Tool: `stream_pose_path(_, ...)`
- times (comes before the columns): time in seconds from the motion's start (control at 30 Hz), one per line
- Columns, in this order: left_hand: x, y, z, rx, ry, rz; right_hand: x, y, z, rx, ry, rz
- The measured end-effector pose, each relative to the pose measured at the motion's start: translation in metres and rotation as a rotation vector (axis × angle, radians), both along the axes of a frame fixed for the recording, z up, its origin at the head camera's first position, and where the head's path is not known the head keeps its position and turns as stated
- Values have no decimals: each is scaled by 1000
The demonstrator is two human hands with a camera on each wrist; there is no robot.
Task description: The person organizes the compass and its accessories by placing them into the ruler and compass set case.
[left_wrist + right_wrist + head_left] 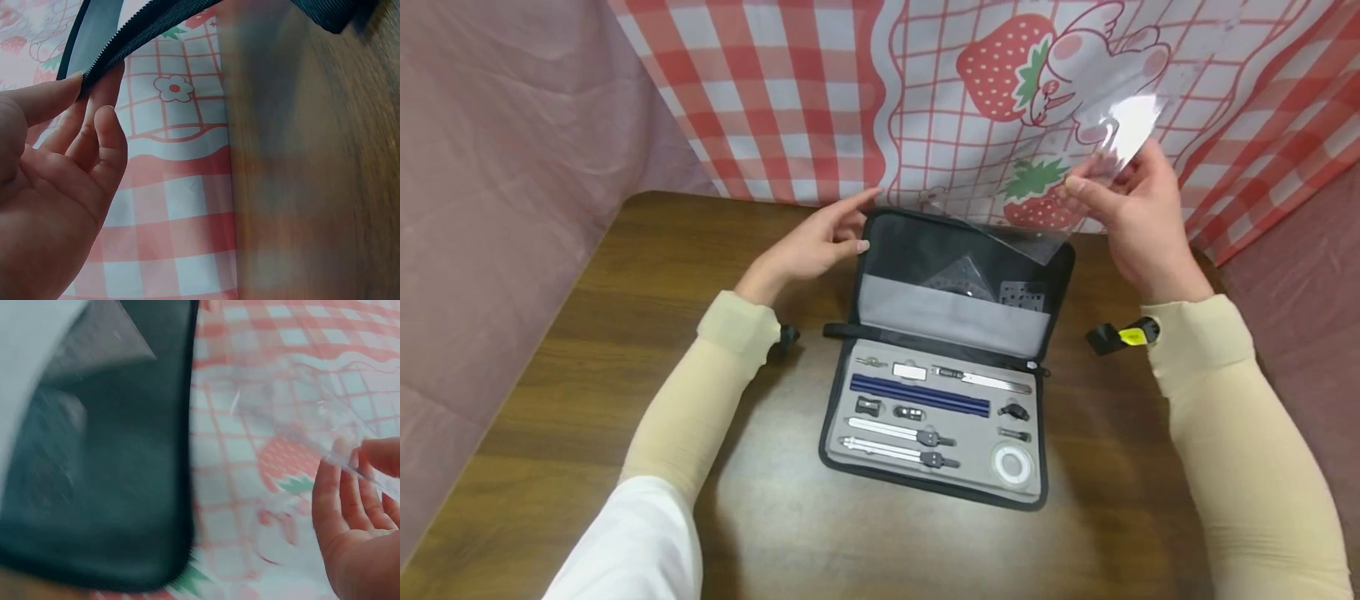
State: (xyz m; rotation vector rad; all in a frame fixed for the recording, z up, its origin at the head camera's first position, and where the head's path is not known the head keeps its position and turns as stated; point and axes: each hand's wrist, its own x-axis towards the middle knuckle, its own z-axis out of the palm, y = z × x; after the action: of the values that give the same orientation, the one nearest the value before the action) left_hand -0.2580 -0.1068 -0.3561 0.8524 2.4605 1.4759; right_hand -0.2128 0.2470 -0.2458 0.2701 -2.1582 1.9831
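Note:
A black zip case (pixel 902 246) lies unfolded on the table, its lid raised toward the back. My left hand (pixel 808 242) pinches the lid's left edge between thumb and fingers; the zipped edge (pixel 115 59) shows close up in the left wrist view. Above the lid's right side, my right hand (pixel 1142 217) holds a clear, straight-edged plastic piece (pixel 281 419) by thumb and fingers, and light glares off it. A clear triangular piece (pixel 966 271) and a small stencil plate (pixel 1022 294) stick out of the lid's grey pocket (pixel 955 312).
The grey tray (pixel 917 483) holds two compasses (pixel 887 450), dark blue pencils (pixel 917 396), a white eraser (pixel 910 372), a sharpener (pixel 868 406), a silver knife-like tool (pixel 985 380) and a white ring (pixel 1012 463). Behind hangs a strawberry-print cloth (pixel 805 100).

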Motion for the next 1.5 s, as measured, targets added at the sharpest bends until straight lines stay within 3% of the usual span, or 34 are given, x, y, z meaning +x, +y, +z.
stream_pose_path(0.17, 1, 3, 2, 28, 31, -51, -1, -23, -34, -289, -47, 97)
stream_pose_path(0.27, 10, 5, 14, 60, 57, -79, 0, -40, -53, -380, -115, 133)
stream_pose_path(0.33, 19, 7, 26, 41, 66, -68, 2, -52, -63, -424, -176, 150)
stream_pose_path(0.43, 19, 13, 26, 27, 90, -4, 4, -70, -73, -434, -219, 179)
stream_pose_path(0.57, 7, 20, 9, 17, 116, 115, 8, -84, -80, -373, -215, 231)
stream_pose_path(0.63, 8, 21, 9, 11, 115, 150, 8, -81, -78, -375, -188, 231)
stream_pose_path(0.77, 9, 19, 13, -12, 102, 165, 4, -51, -69, -454, -99, 192)
stream_pose_path(0.87, 11, 17, 16, -36, 112, 140, 5, -19, -62, -435, -64, 184)
stream_pose_path(0.97, 12, 16, 18, -52, 123, 107, 9, 9, -60, -239, -76, 166)
stream_pose_path(1.1, 11, 16, 18, -51, 151, 77, 18, 25, -62, 358, -27, 31)
stream_pose_path(1.2, 11, 16, 17, -45, 191, 79, 26, 20, -70, 767, 85, -50)
stream_pose_path(1.33, 11, 16, 16, -30, 211, 98, 29, 3, -83, 963, 257, -27)
stream_pose_path(1.5, 11, 17, 14, -14, 198, 109, 27, -10, -92, 1013, 333, -25)
